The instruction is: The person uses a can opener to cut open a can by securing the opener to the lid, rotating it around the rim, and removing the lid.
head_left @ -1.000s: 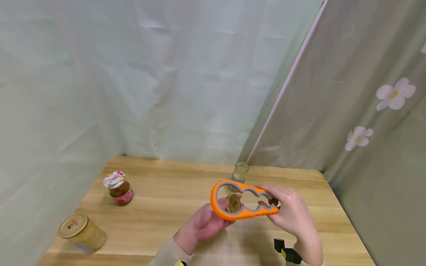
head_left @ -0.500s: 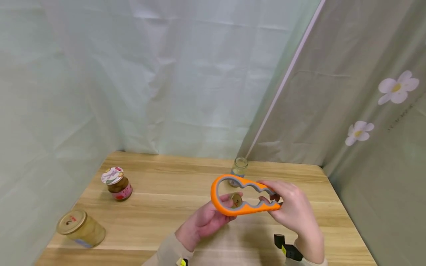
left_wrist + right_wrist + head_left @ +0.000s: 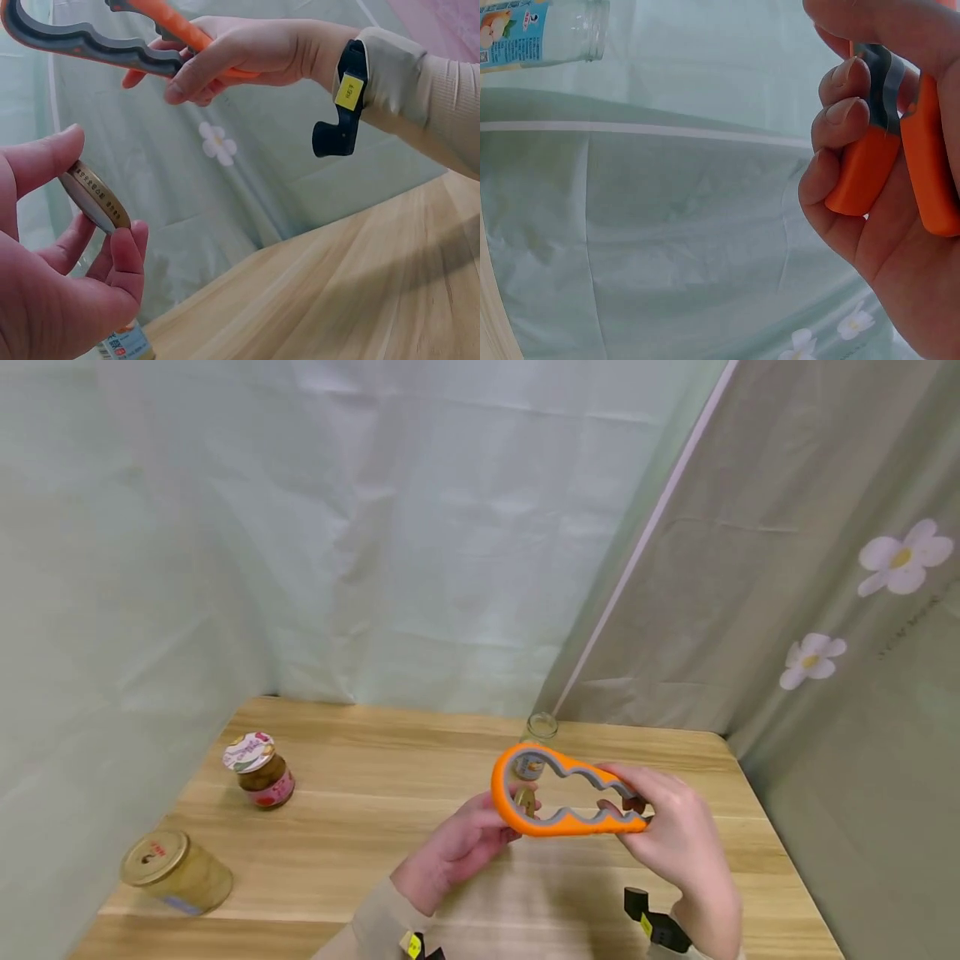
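Note:
The left hand [image 3: 465, 846] pinches a gold lid [image 3: 100, 196] between thumb and fingers, its pale inner side showing in the left wrist view. The right hand [image 3: 678, 835] grips both handles of an orange opener with grey wavy inner edges [image 3: 532, 830], raised above the table. From the head, the lid is seen through the opener's loop; the left wrist view shows the two apart. Behind the opener stands an uncapped glass jar [image 3: 542, 727] with a blue label, partly hidden by it.
On the wooden table [image 3: 360, 827], a jar with a patterned white lid [image 3: 267, 781] stands at the left, and a larger gold-lidded jar [image 3: 191, 878] nearer the front left corner. Curtains [image 3: 420, 543] hang behind and beside the table.
The opener and right hand have shifted slightly right. In the left hand the lid has turned more edge-on. The camera view has also moved a little.

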`<state>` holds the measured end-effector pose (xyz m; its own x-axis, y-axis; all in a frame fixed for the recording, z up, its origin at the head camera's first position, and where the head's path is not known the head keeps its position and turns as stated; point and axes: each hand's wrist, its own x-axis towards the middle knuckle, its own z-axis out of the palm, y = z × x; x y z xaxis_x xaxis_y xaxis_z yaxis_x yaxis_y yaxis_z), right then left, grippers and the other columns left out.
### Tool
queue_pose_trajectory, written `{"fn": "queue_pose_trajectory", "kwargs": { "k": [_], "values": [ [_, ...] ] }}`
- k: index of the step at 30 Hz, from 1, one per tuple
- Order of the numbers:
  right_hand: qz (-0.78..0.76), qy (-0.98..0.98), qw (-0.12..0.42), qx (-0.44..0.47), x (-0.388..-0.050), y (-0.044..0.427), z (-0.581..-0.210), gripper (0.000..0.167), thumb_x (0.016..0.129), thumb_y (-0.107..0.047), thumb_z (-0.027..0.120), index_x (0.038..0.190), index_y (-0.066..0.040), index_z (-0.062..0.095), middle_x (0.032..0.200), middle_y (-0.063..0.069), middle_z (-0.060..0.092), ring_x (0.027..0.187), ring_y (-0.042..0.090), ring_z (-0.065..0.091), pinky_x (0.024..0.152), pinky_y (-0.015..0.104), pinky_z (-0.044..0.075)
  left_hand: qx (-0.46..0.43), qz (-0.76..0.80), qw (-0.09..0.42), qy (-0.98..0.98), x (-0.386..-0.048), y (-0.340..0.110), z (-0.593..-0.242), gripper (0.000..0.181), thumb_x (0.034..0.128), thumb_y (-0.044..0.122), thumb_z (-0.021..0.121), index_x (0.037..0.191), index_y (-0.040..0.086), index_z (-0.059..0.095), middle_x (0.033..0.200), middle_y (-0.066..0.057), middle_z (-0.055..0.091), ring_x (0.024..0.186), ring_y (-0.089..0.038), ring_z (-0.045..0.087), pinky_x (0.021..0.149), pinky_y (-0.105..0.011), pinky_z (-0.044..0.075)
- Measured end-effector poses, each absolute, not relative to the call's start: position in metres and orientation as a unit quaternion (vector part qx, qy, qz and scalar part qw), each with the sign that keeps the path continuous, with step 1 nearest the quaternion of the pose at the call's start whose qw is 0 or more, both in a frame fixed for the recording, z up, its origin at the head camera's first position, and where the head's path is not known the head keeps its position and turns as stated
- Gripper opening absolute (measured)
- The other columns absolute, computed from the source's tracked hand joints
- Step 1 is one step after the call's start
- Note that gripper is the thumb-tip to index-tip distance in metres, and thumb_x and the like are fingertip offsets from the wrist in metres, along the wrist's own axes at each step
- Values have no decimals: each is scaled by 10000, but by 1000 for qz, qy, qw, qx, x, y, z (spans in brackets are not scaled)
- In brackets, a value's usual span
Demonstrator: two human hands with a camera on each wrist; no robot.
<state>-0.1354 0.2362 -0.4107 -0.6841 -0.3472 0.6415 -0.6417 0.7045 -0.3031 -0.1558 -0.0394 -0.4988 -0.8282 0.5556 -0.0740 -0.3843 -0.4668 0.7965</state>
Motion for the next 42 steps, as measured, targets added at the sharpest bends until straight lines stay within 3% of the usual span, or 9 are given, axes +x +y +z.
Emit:
{"fn": "queue_pose_trajectory", "kwargs": {
  "k": [8,14,22,33,42],
  "values": [
    [281,-875,284,275,-133,235,-411,603,699,-25,956,1252,-206,792,970,-112,746,697,19,641,651,171,529,91,840,269,463,-157,-46,-496,300,1014,36,614,1294,97,706,1158,-42,712,1039,-194,594,966,-334,443],
    [273,-874,296,271,-132,235,-411,598,686,-27,959,1235,-196,794,933,-125,727,682,10,611,625,174,498,96,846,259,457,-158,-49,-497,207,1064,89,592,1220,106,727,1115,-11,727,1018,-170,602,964,-310,470],
    [272,-877,307,252,-133,235,-409,545,711,-47,949,1215,-193,799,845,-110,689,659,12,582,589,192,473,128,815,260,501,-160,-50,-496,333,1077,182,639,1382,50,661,1041,-1,703,1049,-233,592,908,-314,457],
    [276,-875,309,251,-135,235,-407,544,703,-27,932,1208,-182,801,856,-136,682,649,38,598,591,182,469,105,762,215,602,-167,-48,-501,421,982,110,769,1343,-69,646,1058,-32,657,923,-182,583,820,-304,461],
    [269,-876,318,245,-131,238,-408,527,695,-20,903,1188,-176,803,819,-130,667,642,20,569,588,164,451,90,708,167,680,-166,-48,-508,484,885,60,874,1329,-13,694,1192,-144,667,1000,-257,573,794,-300,492]
  ]
}}
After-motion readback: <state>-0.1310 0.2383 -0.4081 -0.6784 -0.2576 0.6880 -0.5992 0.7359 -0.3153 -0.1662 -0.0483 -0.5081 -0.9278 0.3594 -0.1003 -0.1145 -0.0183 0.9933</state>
